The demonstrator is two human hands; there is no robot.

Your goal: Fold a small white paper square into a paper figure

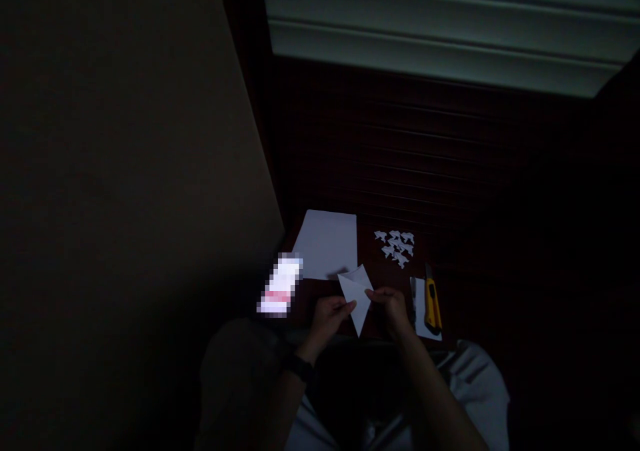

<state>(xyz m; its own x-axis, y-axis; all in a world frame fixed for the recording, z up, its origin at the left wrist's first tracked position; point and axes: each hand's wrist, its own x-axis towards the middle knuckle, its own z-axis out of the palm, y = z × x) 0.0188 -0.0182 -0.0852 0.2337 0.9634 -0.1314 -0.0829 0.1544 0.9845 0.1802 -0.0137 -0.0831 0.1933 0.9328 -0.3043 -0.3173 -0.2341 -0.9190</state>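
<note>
A folded piece of white paper (359, 304), shaped like a kite with its point downward, is held up between both hands. My left hand (330, 314) pinches its left edge, thumb on the front face. On the opposite edge my right hand (393, 304) grips it between thumb and fingers. The upper part of the paper shows a fold line and a flap standing a little apart. Behind it lies a stack or sheet of plain white paper (327, 241). Fingers behind the folded paper are hidden.
Several small folded white paper pieces (397, 246) lie grouped at the table's back right. A yellow box cutter (433, 304) rests on white paper (419, 314) at the right. A bright, pixelated phone-like screen (281, 286) is at the left. A wall (150, 138) rises on the left; the room is dark.
</note>
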